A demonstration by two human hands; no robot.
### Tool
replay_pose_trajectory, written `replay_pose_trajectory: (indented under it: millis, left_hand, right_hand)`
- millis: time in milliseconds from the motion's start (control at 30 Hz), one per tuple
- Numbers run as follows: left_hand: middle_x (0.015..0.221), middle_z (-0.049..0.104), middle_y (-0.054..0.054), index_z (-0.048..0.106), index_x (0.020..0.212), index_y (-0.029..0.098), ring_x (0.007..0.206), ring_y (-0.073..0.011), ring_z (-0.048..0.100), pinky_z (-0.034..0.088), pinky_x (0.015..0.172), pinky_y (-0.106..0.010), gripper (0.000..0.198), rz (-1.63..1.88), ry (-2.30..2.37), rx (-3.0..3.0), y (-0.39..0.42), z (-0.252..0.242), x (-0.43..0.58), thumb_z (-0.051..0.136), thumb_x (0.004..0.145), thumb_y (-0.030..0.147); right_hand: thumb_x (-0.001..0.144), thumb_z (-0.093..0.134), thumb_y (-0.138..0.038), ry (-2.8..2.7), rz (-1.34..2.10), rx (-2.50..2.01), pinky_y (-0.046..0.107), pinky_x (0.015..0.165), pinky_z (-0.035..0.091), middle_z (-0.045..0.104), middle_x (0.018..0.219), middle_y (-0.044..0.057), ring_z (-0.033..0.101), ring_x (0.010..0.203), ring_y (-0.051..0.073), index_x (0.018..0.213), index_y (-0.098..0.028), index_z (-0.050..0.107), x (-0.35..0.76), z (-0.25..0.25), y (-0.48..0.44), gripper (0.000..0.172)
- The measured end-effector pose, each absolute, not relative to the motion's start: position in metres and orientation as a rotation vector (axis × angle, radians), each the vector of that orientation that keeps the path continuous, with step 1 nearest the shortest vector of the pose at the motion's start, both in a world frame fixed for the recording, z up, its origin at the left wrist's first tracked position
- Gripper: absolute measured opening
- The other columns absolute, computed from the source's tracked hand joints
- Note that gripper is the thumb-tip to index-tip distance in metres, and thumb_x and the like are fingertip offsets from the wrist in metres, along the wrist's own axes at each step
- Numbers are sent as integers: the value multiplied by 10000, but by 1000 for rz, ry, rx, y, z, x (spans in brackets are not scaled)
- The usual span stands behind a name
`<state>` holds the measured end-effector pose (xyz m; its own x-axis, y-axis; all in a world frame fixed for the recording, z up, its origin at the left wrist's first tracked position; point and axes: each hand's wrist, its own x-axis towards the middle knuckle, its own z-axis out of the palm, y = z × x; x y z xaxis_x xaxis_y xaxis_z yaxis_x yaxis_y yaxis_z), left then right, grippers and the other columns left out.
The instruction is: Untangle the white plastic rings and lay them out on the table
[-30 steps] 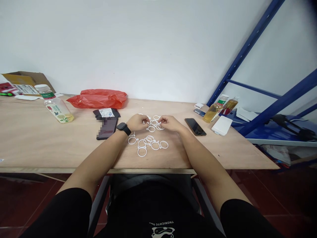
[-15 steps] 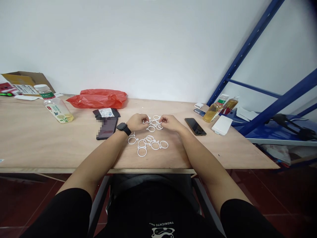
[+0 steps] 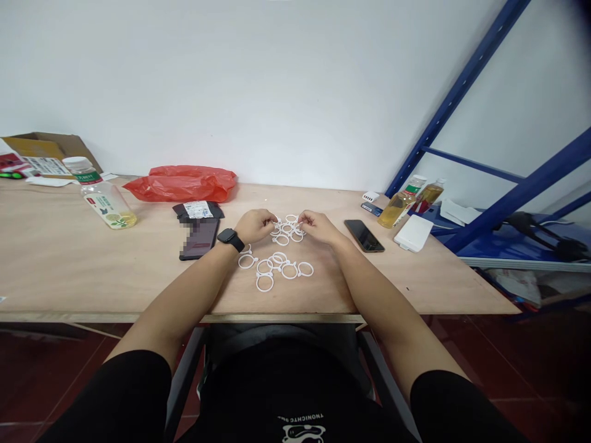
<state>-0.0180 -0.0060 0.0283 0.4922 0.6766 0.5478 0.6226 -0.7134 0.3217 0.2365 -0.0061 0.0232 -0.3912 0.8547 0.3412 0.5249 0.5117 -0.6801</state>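
Observation:
Several white curtain rings, each with a small tab, lie on the wooden table in two groups. The far group [image 3: 282,240] is between my two hands, overlapping in a loose heap. My left hand [image 3: 255,226], a black watch on its wrist, has its fingers closed on a ring at the heap's left edge. At the right edge my right hand [image 3: 318,226] pinches another ring between thumb and fingers; its fingertips partly cover it. Closer to me lies the near group [image 3: 265,282], some rings overlapping, with neither hand touching them.
Left of my arms are a phone-like dark device [image 3: 203,239], a black packet [image 3: 198,210], a red plastic bag [image 3: 184,184] and a drink bottle [image 3: 107,200]. On the right lie a phone [image 3: 364,235], a white case [image 3: 414,233] and a bottle [image 3: 399,206] beside blue shelving [image 3: 489,203].
Both hands have shifted only slightly at the far heap, and the rings at its edges have moved a little. The near group looks the same.

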Motion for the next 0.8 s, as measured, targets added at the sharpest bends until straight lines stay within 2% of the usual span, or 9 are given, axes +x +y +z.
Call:
replay_pose_trajectory:
  millis: [200,433,600,800]
  left_hand:
    - [893,713,-71,726,891,144,813,-182,639,502,804,-305,288,1004,1195,2657,-5,27,-17,461,783,172]
    - [852,696,-71,702,819,147,811,-192,634,501,809,-322,266,1002,1205,2679,-1,24,-16,441,767,153]
    - [836,686,-68,690,772,158,806,-191,628,503,808,-326,265,976,1223,2695,2,22,-18,426,777,146]
    - [895,701,-72,718,865,159,860,-198,639,513,854,-335,305,954,1249,2683,4,18,-19,419,805,157]
  right_hand:
    - [711,499,-210,-2064,597,-1124,231,583,333,535,640,-45,464,595,112,823,-183,618,237,22,-5,165]
    - [699,495,-221,-2034,585,-1141,239,591,341,557,651,-35,472,600,120,795,-184,597,236,23,-6,145]
    - [699,443,-197,-2033,513,-1162,252,643,370,607,678,-7,526,660,145,732,-184,588,236,25,-6,149]
    - [702,411,-198,-2042,460,-1164,254,649,367,589,647,0,529,668,155,658,-194,552,235,28,-4,148]
